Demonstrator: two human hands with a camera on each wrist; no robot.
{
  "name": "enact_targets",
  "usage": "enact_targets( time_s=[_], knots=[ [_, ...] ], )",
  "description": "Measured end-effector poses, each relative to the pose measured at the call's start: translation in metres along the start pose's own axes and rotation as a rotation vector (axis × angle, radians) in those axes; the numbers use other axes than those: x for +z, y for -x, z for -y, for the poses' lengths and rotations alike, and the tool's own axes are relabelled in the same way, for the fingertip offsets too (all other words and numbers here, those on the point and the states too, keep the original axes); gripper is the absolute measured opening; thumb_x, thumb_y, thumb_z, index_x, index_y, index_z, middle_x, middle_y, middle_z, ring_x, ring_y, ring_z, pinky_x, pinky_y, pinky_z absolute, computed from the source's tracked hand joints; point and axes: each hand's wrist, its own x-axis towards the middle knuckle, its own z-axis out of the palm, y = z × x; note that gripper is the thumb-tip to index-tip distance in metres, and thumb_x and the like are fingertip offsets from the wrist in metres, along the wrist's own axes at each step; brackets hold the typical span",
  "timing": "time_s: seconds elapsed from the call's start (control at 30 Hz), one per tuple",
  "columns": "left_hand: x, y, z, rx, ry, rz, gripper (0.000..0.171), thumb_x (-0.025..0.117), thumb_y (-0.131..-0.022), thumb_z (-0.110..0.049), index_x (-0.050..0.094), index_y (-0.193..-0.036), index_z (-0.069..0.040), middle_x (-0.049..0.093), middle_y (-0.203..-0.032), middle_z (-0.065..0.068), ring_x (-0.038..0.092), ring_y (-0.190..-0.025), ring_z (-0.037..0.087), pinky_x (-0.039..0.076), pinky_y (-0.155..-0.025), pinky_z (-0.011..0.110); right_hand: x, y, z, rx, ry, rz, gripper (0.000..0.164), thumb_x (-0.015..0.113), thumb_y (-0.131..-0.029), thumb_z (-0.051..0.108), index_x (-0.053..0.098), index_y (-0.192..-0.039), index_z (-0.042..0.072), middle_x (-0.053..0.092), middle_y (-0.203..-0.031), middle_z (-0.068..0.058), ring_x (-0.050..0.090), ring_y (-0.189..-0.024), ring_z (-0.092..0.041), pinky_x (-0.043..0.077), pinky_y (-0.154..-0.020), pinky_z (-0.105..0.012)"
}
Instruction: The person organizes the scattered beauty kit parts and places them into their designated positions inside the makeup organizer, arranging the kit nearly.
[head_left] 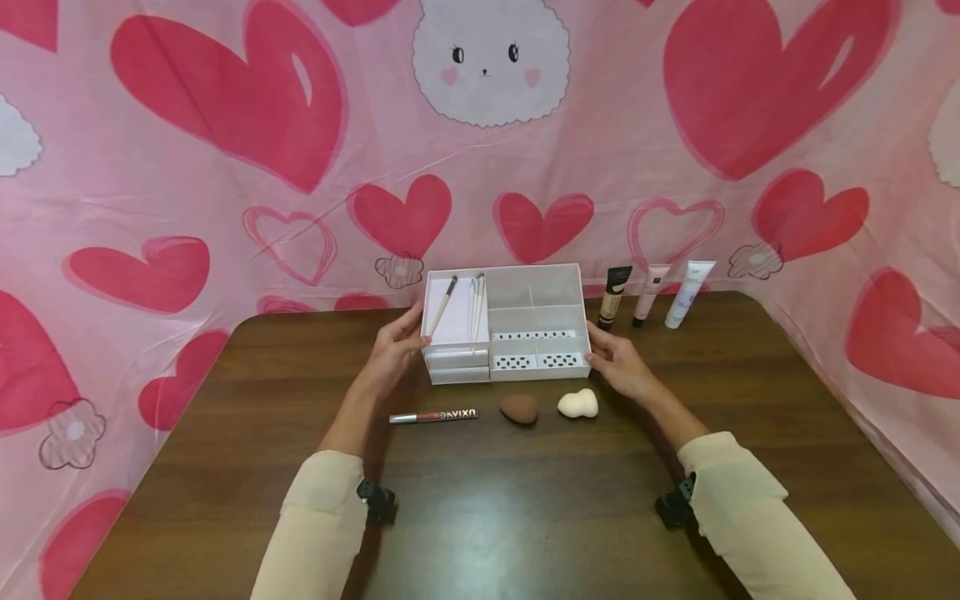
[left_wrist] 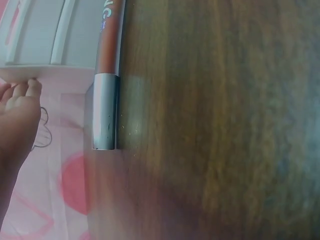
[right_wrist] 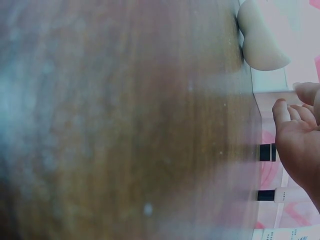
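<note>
A white makeup organizer (head_left: 459, 376) stands toward the back of the table, between both hands. My left hand (head_left: 393, 350) grips its left side, thumb at the front corner; in the left wrist view its fingertips (left_wrist: 34, 86) meet the side wall. My right hand (head_left: 618, 363) holds the right side, with the thumb near the front corner and the fingers along the wall. Several makeup brushes (head_left: 444, 307) lie on the organizer's left top. Its right side has divided compartments, some with dotted panels. In front are a lip gloss tube (head_left: 435, 417), a brown makeup sponge (head_left: 520, 409) and a cream makeup sponge (head_left: 578, 404).
Right of the organizer stand a black-and-beige tube (head_left: 614, 297), a pink tube (head_left: 649, 296) and a white tube (head_left: 689, 294). A pink heart-patterned cloth (head_left: 465, 158) hangs behind the brown wooden table (head_left: 480, 517).
</note>
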Motion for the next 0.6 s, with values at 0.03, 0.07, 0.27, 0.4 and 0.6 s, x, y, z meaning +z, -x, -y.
enact_targets(
  time_s=[0.03, 0.07, 0.27, 0.4, 0.6],
  knots=[
    [0.0002, -0.0001, 0.0005, 0.006, -0.006, -0.005, 0.071, 0.039, -0.092, 0.015, 0.01, -0.156, 0.012, 0.003, -0.17, 0.022, 0.008, -0.158, 0.037, 0.016, -0.125, 0.041, -0.0003, -0.0001, 0.0001, 0.0, -0.001, -0.001, 0.062, 0.049, -0.098, -0.011, 0.022, -0.153, -0.016, 0.026, -0.157, -0.037, 0.035, -0.141, -0.05, 0.045, -0.099, -0.009],
    [0.0004, -0.0002, 0.001, 0.013, -0.013, -0.013, 0.07, 0.039, -0.091, 0.015, 0.01, -0.156, 0.013, 0.003, -0.17, 0.023, 0.008, -0.158, 0.037, 0.015, -0.126, 0.042, -0.0004, -0.0004, 0.0001, -0.001, -0.001, 0.001, 0.062, 0.049, -0.098, -0.011, 0.021, -0.153, -0.016, 0.026, -0.157, -0.037, 0.035, -0.141, -0.05, 0.045, -0.099, -0.009],
    [0.0033, 0.001, 0.0049, 0.047, -0.042, -0.067, 0.069, 0.041, -0.09, 0.014, 0.017, -0.154, 0.013, 0.008, -0.17, 0.022, 0.008, -0.158, 0.029, 0.02, -0.126, 0.037, -0.0003, -0.0013, 0.0002, 0.009, -0.012, 0.009, 0.062, 0.047, -0.098, -0.013, 0.021, -0.154, -0.015, 0.025, -0.159, -0.036, 0.035, -0.143, -0.049, 0.043, -0.1, -0.01],
    [0.0027, 0.0015, 0.0069, 0.045, -0.036, -0.091, 0.068, 0.042, -0.09, 0.013, 0.021, -0.154, 0.012, 0.012, -0.17, 0.02, 0.011, -0.157, 0.026, 0.031, -0.122, 0.028, -0.0006, -0.0014, 0.0014, 0.015, -0.008, 0.012, 0.062, 0.048, -0.098, -0.012, 0.021, -0.154, -0.014, 0.024, -0.16, -0.035, 0.034, -0.144, -0.048, 0.043, -0.101, -0.011],
    [0.003, 0.0008, 0.0088, 0.032, -0.023, -0.104, 0.067, 0.043, -0.09, 0.013, 0.022, -0.154, 0.013, 0.014, -0.17, 0.02, 0.017, -0.155, 0.027, 0.041, -0.111, 0.015, -0.0001, 0.0008, 0.0021, 0.005, 0.008, 0.0, 0.062, 0.049, -0.098, -0.012, 0.023, -0.154, -0.014, 0.026, -0.159, -0.035, 0.035, -0.143, -0.049, 0.043, -0.097, -0.006]
  ],
)
